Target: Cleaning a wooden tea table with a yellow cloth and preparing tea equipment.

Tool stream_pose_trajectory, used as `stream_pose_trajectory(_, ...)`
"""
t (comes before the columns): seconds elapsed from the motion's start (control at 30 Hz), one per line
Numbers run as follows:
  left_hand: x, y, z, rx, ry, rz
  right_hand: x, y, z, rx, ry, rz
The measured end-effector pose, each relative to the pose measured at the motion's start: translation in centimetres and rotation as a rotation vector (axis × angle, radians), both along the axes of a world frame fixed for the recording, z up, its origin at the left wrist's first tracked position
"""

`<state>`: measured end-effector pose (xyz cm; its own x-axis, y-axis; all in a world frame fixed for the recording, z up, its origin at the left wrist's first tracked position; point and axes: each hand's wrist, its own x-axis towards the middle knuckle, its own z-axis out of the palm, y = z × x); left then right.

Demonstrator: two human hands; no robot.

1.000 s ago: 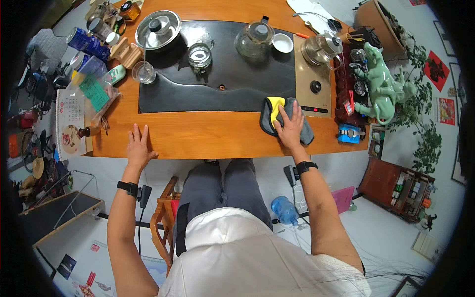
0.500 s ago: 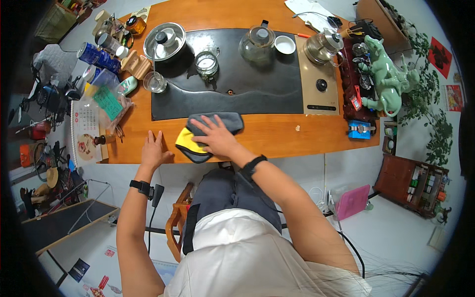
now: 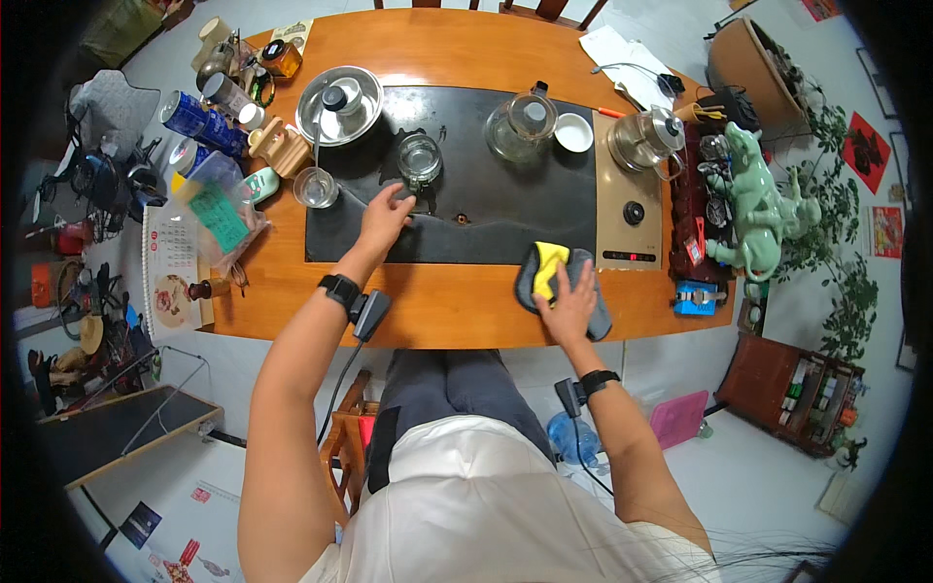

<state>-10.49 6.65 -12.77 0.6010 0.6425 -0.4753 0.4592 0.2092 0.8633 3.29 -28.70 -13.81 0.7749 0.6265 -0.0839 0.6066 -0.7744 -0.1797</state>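
My left hand (image 3: 384, 222) reaches over the black tea tray (image 3: 505, 228), fingers bent around a small dark grey patch that I cannot make out, just below a glass vessel (image 3: 420, 155) and right of a small glass cup (image 3: 314, 189). My right hand (image 3: 569, 309) lies with fingers spread on a folded grey-and-yellow cloth (image 3: 549, 272) on the wooden table, at the tray's lower right edge. Farther back on the tray stand a steel lidded bowl (image 3: 338, 112), a glass pot (image 3: 515, 131) and a white dish (image 3: 573, 132).
A glass kettle (image 3: 641, 146) stands on the beige heater panel at right, beside a green animal figurine (image 3: 753, 204). Jars, cans and plastic bags (image 3: 209, 204) crowd the table's left end, beside a calendar (image 3: 170, 262). A chair (image 3: 345, 437) is below.
The cloth under my right hand moved left, then back to the right side. My left hand has left the table's front edge and moved forward onto the tray, fingers now bent.
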Motion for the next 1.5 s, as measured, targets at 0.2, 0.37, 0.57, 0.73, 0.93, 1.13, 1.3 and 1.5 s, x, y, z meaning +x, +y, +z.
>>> stream_pose_trajectory(0.2,3.5,0.5,-0.7,-0.148,0.041,0.136,-0.8,8.9,0.9,0.050,0.079,0.249)
stream_pose_trajectory(0.37,3.9,0.0,-0.9,0.006,0.070,0.132,2.3,14.9,-0.4,0.186,0.076,0.396)
stream_pose_trajectory(0.57,1.8,-0.3,0.5,0.021,0.054,0.174,5.8,24.8,0.4,0.610,0.234,0.411)
stream_pose_trajectory(0.73,-1.3,-0.6,3.1,0.133,0.046,0.190,6.8,33.2,-0.2,0.713,0.352,0.418)
stream_pose_trajectory(0.93,-5.7,-2.1,4.2,0.092,0.057,0.240,4.5,36.9,-1.8,0.349,0.224,0.629)
stream_pose_trajectory(1.13,-8.9,-3.7,3.5,0.030,0.003,0.298,2.6,35.2,-1.4,0.243,0.176,0.909)
stream_pose_trajectory(1.3,-10.0,-4.6,3.0,0.059,0.043,0.287,2.6,32.2,-0.9,0.186,0.175,1.045)
stream_pose_trajectory(1.5,-10.8,-5.3,4.0,0.110,0.050,0.297,5.0,25.6,0.5,0.165,0.226,0.985)
